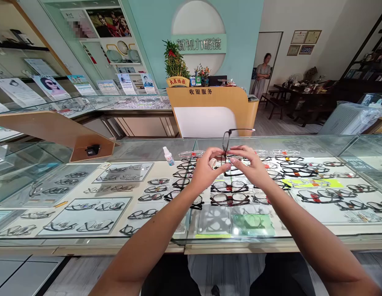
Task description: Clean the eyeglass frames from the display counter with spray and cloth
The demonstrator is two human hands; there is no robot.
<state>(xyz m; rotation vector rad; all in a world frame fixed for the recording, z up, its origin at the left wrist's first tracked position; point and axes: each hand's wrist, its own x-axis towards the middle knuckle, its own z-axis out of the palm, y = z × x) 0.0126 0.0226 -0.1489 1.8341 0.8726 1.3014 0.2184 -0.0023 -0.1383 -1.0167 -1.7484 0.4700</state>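
Note:
Above the glass counter, a pair of dark-framed glasses (226, 142) is held upright on its side, one temple reaching out to the right. My left hand (208, 166) is closed round its lower part, with something small and whitish showing between thumb and fingers. My right hand (248, 164) pinches the same frame from the other side, its fingertips close to those of my left hand. The part of the glasses between the fingers is mostly hidden. A white spray bottle (169, 156) stands on the counter to the left of my hands.
Rows of glasses (230, 200) lie inside the glass display counter (191, 242). At the left, a brown board (55, 125) rises above the counter. Beyond are a cash desk (209, 98) and a person (262, 76) in a doorway. A plastic-wrapped stack (348, 121) is at the right.

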